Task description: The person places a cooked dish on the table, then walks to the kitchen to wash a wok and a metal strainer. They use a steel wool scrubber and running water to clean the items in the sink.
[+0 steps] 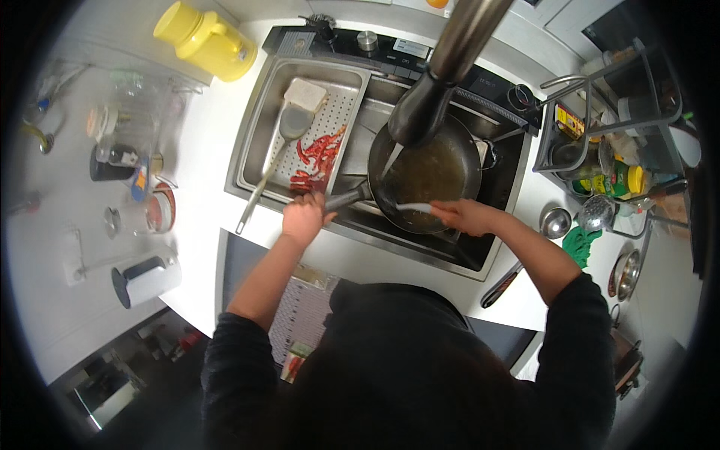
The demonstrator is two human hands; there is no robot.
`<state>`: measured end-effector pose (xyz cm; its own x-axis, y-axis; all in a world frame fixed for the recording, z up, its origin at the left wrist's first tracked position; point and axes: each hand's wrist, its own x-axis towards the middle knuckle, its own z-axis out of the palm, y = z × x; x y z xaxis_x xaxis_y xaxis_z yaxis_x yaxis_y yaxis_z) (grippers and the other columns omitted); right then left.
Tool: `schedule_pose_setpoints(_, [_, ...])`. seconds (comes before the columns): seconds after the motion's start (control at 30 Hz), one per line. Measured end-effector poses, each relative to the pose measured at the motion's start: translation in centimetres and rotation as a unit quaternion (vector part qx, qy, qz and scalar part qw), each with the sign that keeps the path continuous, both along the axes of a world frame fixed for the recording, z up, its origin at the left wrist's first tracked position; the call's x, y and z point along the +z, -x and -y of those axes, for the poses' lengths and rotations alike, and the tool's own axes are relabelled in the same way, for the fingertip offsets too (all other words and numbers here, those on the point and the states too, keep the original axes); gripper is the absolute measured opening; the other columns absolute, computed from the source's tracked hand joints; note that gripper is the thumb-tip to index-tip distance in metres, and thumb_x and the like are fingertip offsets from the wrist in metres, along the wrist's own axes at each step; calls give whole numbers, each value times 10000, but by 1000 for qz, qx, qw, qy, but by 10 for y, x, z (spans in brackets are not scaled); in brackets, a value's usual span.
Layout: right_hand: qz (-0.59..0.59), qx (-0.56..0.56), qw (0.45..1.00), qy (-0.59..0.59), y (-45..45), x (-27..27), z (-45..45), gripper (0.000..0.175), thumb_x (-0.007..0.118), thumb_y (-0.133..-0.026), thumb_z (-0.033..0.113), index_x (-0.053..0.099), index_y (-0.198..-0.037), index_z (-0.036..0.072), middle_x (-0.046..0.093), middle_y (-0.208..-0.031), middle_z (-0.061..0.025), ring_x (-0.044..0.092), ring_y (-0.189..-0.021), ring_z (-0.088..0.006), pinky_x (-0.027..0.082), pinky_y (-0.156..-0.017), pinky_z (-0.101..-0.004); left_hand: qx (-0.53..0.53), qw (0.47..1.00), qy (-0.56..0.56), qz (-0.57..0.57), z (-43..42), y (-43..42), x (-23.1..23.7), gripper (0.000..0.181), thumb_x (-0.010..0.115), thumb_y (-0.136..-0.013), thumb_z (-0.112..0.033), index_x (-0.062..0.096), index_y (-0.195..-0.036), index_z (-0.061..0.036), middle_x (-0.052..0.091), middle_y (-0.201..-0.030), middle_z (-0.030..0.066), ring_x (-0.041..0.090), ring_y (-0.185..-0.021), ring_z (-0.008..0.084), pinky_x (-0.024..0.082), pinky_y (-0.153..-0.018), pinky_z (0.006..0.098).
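Observation:
In the head view a dark frying pan rests in the right part of the steel sink, with brownish liquid in it. Water runs into it from the black spray head of a faucet. My left hand grips the pan's handle near its end. My right hand holds a pale-handled tool, probably a brush or scrubber, whose far end is hard to see inside the pan. Left of the pan, a perforated tray carries red dried chillies, a pale sponge and a long-handled spatula.
A yellow jug stands behind the sink at the left. On the right are a wire rack, a ladle, a green cloth and a black-handled utensil. A grey and black container is at the left.

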<state>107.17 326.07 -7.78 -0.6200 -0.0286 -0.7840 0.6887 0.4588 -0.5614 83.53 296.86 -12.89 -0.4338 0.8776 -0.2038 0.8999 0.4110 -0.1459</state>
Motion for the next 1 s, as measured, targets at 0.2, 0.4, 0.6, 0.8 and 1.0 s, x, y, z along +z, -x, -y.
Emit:
schedule_pose_setpoints(0.2, [-26,152,988,-29,-32,-7,-26,520,528,-877,225,392,-1362,97,614,-1136,-129,591,-1030,-273,450,-891,-345,-11,1000,-2,-21,0,-2,4,506,647,-711,-550,494,-811,-78,558,-691,69,605,-625,223,506,-514,337])
schedule_pose_setpoints(0.4, [-45,-38,996,61,-21,-26,-4,468,511,-883,228,442,-1334,123,624,-1014,-179,613,-926,-284,451,-810,-372,-26,999,-9,-18,-3,-1,5,503,654,-714,-537,497,-831,-73,556,-680,68,605,-619,230,506,-506,338])
schedule_pose_setpoints(0.6, [-114,11,992,47,-41,-51,-20,493,552,-870,244,436,-1343,164,632,-1035,-177,627,-909,-307,472,-839,-358,-14,1000,1,-3,-4,-3,5,496,633,-729,-559,514,-823,-87,577,-692,92,614,-633,256,505,-509,362])
schedule_pose_setpoints(0.8, [-193,-143,960,-144,16,-92,33,559,538,-880,230,324,-1397,222,609,-1042,-214,622,-839,-365,500,-761,-423,-19,1000,14,15,-8,1,8,506,626,-733,-561,516,-840,-79,579,-683,88,623,-632,251,506,-501,360])
schedule_pose_setpoints(1.0, [-182,-34,876,-445,10,-82,-36,587,530,-837,131,371,-1356,355,606,-888,-177,632,-668,-317,511,-600,-418,0,999,50,15,-9,0,10,522,625,-733,-568,522,-868,-75,599,-700,108,633,-642,265,508,-506,373])
